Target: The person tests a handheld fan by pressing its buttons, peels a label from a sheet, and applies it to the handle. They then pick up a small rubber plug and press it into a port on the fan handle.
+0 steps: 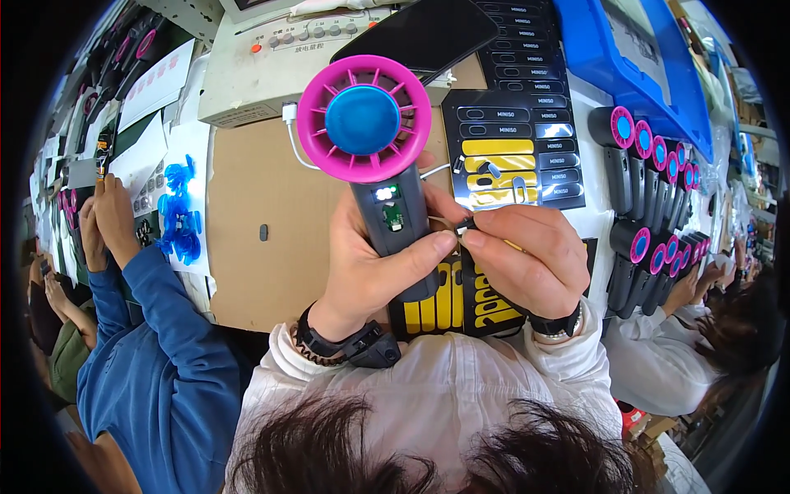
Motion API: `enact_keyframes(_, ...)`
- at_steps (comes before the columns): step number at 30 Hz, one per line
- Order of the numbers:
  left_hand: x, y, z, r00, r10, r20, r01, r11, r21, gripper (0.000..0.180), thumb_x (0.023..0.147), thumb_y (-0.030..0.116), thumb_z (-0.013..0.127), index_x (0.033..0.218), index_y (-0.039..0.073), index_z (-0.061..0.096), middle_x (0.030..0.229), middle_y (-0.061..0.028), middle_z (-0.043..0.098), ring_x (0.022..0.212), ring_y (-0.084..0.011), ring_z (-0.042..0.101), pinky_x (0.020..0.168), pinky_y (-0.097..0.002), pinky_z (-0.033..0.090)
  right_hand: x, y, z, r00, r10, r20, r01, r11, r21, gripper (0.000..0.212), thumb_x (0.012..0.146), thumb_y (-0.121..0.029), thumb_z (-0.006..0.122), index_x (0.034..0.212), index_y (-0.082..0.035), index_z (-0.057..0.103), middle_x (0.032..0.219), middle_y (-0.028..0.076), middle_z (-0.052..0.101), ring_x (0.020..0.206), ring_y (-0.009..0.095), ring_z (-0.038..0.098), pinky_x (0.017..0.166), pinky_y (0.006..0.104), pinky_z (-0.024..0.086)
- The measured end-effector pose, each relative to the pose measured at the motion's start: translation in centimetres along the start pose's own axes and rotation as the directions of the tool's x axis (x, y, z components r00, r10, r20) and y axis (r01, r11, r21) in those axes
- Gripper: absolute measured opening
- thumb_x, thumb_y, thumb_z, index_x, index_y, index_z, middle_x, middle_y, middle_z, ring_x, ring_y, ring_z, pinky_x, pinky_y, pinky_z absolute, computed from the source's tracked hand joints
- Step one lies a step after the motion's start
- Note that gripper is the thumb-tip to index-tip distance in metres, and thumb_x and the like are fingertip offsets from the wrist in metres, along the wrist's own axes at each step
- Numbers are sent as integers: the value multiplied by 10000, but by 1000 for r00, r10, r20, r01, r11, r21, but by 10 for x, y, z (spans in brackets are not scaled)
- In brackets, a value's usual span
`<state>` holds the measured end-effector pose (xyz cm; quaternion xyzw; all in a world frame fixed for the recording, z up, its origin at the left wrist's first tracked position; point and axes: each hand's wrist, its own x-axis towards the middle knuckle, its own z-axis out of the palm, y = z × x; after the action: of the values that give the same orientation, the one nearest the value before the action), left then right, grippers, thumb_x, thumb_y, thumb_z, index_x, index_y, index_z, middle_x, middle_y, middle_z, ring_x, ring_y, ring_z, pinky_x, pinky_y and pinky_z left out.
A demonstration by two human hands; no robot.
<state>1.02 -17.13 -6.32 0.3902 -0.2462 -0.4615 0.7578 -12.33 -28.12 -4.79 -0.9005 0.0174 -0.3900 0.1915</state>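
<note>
My left hand [366, 272] is closed around the dark grey handle [415, 226] of a handheld fan, holding it upright over the table. The fan's head has a pink grille [309, 123] around a blue disc [363, 120]. In the handle's front, a slot bares a green circuit board [393, 217] and a lit white display [384, 194]. Beside the handle my right hand [531, 251] pinches a small dark piece [466, 224], too small to make out fully. A white cable [295, 140] passes behind the fan and shows again on its right.
Brown cardboard [255, 189] covers the table, with a small grey oval piece [263, 233] on it. Behind stand a beige tester [263, 74] and a black phone [428, 37]. Black-and-yellow sticker sheets [502, 156], several fans [629, 156] and a blue bin [609, 82] lie right. Co-workers [156, 329] sit alongside.
</note>
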Motion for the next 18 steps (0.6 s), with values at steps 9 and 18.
enact_keyframes(9, 2, -3, 5, 999, 17, -32, -17, 1000, 12, 583, 730, -20, 663, 1232, 2, 367, 943, -117, 597, 844, -143, 593, 736, -261, 488, 2, -4, 4, 996, 79, -42, -78, 997, 12, 298, 595, 76, 730, 857, -24, 629, 876, 103, 615, 735, 224, 611, 617, 281, 508)
enact_keyframes(18, 1, -3, 12, 989, -55, -140, 44, 996, -81, 561, 757, 3, 645, 1241, 1, 361, 946, -113, 597, 837, -146, 592, 731, -266, 485, -5, -5, 16, 992, 65, -112, -61, 997, 39, 297, 612, 88, 727, 820, -37, 557, 870, 100, 616, 708, 222, 604, 589, 285, 498)
